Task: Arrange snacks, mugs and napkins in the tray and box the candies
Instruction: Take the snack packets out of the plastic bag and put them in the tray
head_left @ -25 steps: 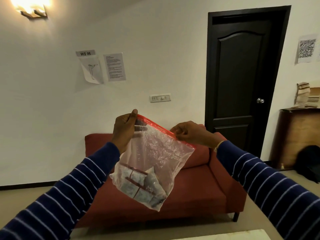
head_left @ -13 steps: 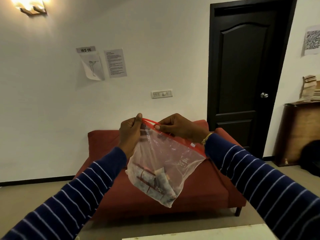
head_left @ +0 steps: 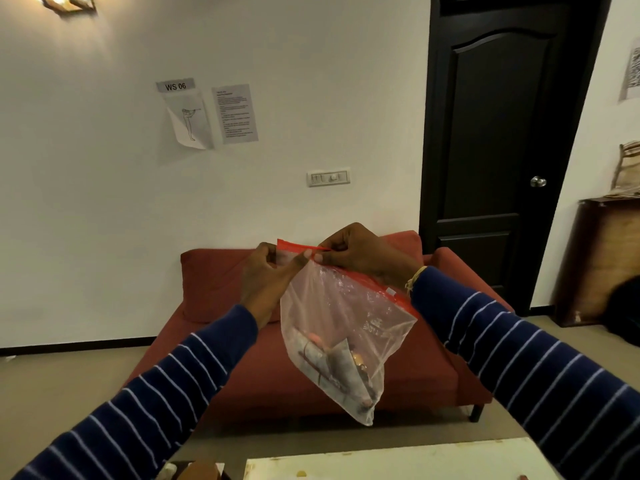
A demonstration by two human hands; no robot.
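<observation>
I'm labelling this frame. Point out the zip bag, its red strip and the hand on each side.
zip bag [head_left: 341, 317]: head view, clear middle panel.
red strip [head_left: 298, 244]: head view, top edge.
left hand [head_left: 268, 275]: head view, back of hand.
right hand [head_left: 360, 252]: head view, knuckles.

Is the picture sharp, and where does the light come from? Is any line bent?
Head view: warm wall lamp at top left; the room is dim. The door frame leans from wide-angle distortion. The bag contents look soft and unclear.
</observation>
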